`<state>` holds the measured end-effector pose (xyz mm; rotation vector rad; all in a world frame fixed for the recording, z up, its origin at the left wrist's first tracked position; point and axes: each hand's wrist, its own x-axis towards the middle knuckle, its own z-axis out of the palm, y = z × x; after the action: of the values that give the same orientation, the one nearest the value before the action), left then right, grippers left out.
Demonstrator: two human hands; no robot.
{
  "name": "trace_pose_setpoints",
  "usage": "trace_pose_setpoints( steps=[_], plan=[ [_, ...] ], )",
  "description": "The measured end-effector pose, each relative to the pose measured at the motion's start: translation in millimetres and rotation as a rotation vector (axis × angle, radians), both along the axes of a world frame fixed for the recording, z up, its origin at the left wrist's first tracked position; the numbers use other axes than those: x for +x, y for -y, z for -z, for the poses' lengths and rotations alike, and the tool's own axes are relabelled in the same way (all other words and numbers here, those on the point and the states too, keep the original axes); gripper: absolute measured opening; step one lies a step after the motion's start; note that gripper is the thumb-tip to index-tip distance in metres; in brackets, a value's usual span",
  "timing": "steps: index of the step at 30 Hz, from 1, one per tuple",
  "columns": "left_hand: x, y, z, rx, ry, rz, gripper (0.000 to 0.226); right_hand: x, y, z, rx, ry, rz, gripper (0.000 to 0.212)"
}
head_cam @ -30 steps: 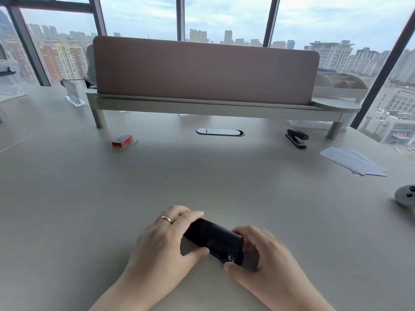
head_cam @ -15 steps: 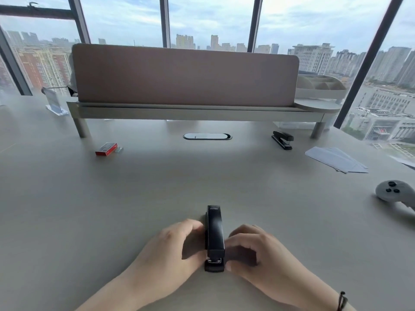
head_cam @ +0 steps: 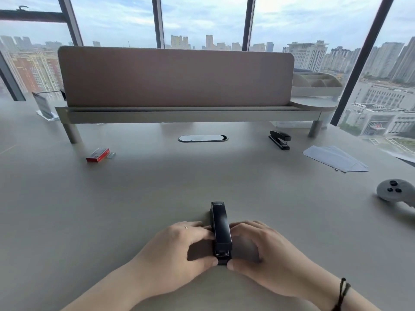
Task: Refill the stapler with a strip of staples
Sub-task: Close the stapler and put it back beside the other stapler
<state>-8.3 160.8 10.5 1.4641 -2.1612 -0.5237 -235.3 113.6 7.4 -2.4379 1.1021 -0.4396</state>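
A black stapler (head_cam: 220,227) lies closed on the grey desk (head_cam: 134,209), its length pointing away from me. My left hand (head_cam: 179,250) grips its near left side, thumb at the near end. My right hand (head_cam: 265,252) grips the near right side the same way. Far off at the left lies a red staple box (head_cam: 98,155) with a small silver strip of staples (head_cam: 111,155) beside it on the right.
A second black stapler (head_cam: 280,139) rests at the back right near a shelf leg. White sheets of paper (head_cam: 335,158) and a grey controller (head_cam: 396,191) lie at the right. A raised shelf with a brown screen (head_cam: 175,77) spans the back.
The stapler has turned from slanting across the desk to pointing straight away from me. Both hands have shifted to its near end, one on each side.
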Motion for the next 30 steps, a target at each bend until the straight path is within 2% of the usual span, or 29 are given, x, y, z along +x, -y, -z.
trace_pose_setpoints(
  steps=[4,9,13,20,24,30],
  plan=[
    [-15,35,3,-0.014,-0.031,-0.006,0.031,-11,33,-1,0.019,-0.009,0.064,0.043],
    [-34,99,13,-0.082,0.105,-0.034,0.039,-28,83,-4,0.036,-0.013,0.170,0.038],
    [-50,159,19,-0.093,0.139,-0.054,0.044,-40,128,-2,0.012,-0.022,0.239,0.035],
    [-87,245,21,-0.044,0.036,-0.113,0.028,-59,209,3,-0.010,0.011,0.366,0.036],
    [-111,294,25,-0.027,-0.018,-0.183,0.029,-65,255,9,-0.060,0.036,0.444,0.035],
    [-131,352,22,-0.047,0.164,-0.211,0.039,-76,308,14,-0.068,0.061,0.533,0.027]
  ],
)
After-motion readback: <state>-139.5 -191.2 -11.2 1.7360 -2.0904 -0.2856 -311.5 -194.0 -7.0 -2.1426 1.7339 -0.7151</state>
